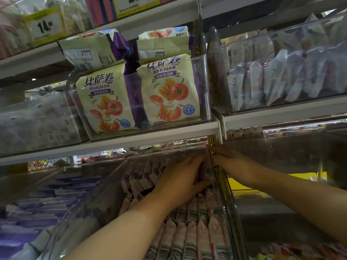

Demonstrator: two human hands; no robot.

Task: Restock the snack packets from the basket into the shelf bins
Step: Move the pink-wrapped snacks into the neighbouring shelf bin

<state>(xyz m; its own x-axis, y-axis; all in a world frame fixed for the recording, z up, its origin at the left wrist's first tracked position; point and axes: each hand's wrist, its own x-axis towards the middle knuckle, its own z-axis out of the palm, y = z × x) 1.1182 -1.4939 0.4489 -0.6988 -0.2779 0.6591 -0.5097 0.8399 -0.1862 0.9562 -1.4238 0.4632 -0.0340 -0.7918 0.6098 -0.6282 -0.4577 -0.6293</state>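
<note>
Left hand [180, 177]: palm down, fingers curled onto the pink snack packets [189, 233] at the far end of the clear bin [228, 199].
Right hand [228, 158]: past the yellow upright [213, 147], beside the bin's right wall; grip cannot be told.
Packets: standing in rows, filling the bin.
Above: tomato bags [169, 91].

I have one view only, from the head camera. It sits close to the shelves [154, 134] and faces them, looking slightly upward past both forearms. The wide lens bends the shelf edges. The clear bin [228, 194] of packets fills the lower middle, very near.
</note>
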